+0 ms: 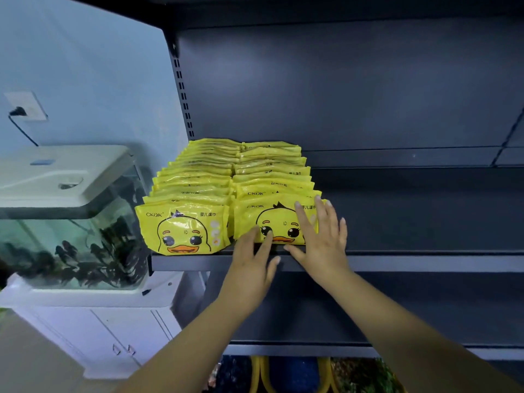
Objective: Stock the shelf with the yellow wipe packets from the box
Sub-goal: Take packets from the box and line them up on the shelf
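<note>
Two rows of yellow wipe packets with a duck face stand on the dark shelf (411,211), at its left end. The left row's front packet (183,228) stands free. My right hand (320,236) lies flat with straight fingers on the right part of the right row's front packet (278,219). My left hand (255,253) touches the lower left of that same packet with straight fingers, thumb hanging by the shelf's front edge. The box is not in view.
A glass fish tank (71,222) with a white lid stands on a white cabinet (93,330) left of the shelf. A lower shelf (312,347) runs beneath my arms. The shelf's slotted upright (183,92) rises behind the packets.
</note>
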`<state>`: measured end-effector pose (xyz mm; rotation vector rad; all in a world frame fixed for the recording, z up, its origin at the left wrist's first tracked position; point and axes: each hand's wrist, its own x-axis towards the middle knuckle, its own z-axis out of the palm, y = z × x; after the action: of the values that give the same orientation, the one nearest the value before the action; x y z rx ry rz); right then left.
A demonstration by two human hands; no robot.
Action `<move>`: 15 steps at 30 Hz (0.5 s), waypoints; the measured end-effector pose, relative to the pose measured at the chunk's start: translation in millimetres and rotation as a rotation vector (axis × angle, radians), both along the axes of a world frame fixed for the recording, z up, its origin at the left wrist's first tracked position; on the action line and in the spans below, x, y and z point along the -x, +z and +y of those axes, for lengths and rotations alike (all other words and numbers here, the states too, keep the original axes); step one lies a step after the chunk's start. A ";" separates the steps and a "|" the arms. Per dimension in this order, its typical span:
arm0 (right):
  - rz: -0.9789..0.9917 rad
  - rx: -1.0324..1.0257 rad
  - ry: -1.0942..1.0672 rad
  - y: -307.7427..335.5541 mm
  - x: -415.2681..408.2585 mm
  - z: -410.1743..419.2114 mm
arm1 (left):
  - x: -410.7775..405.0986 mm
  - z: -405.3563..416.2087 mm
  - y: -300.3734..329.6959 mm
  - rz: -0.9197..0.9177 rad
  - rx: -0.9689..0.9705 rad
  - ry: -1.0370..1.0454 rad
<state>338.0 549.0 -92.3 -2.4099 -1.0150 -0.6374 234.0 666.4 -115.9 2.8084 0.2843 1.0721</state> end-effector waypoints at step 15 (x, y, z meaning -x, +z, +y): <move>0.373 0.192 0.168 27.6 -62.5 29.5 | -83.7 0.1 15.5 0.171 0.085 0.263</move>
<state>400.4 578.5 -64.7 -2.4425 -1.1378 -0.0277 317.8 666.5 -100.4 2.8449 0.7168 0.8397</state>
